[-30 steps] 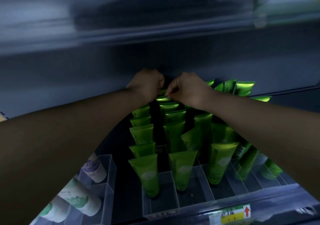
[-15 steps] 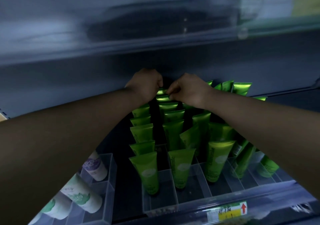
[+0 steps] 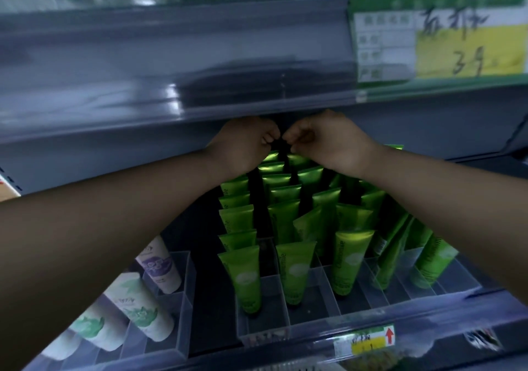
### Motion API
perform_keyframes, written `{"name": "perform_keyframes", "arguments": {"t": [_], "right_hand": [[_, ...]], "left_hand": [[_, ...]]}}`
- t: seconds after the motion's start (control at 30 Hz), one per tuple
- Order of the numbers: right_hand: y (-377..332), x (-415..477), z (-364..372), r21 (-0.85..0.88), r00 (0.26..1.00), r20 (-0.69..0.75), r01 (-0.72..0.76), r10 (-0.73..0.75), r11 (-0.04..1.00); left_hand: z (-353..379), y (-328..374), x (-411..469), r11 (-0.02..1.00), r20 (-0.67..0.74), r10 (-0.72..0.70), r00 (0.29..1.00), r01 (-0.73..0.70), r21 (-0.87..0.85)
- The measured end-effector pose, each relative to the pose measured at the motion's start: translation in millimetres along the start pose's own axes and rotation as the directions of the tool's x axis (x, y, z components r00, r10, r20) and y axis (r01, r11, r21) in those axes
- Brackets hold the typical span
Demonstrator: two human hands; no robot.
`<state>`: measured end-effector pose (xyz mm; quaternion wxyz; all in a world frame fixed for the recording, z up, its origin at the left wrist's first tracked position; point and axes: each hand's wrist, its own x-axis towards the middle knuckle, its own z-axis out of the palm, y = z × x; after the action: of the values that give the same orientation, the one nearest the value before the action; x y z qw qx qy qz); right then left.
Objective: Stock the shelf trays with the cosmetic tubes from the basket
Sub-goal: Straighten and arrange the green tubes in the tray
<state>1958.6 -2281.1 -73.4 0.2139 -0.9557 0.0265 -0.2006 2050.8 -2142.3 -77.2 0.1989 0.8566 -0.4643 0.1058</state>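
At twelve o'clock, left hand (image 3: 245, 142) and right hand (image 3: 324, 139) nearly touch, fingers curled, grip impossible to tell, above green tubes (image 3: 285, 216) standing in the clear tray (image 3: 268, 323) toward five o'clock.

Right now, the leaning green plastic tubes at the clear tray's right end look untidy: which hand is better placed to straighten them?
Probably the right hand: its forearm lies over the leaning green plastic tubes, while the left hand sits above the left columns.

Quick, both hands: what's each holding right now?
Left hand: fingers curled; what it holds cannot be told.
Right hand: fingers curled; what it holds cannot be told.
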Motion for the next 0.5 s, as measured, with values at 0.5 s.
{"name": "perform_keyframes", "arguments": {"t": [0.5], "right_hand": [[-3.1, -38.8, 8.7, 0.051, 0.972, 0.230, -0.054, 0.041, 0.997]], "left_hand": [[9.9, 4.4, -17.0, 0.997, 0.248, -0.038, 0.968, 0.053, -0.055]]}}
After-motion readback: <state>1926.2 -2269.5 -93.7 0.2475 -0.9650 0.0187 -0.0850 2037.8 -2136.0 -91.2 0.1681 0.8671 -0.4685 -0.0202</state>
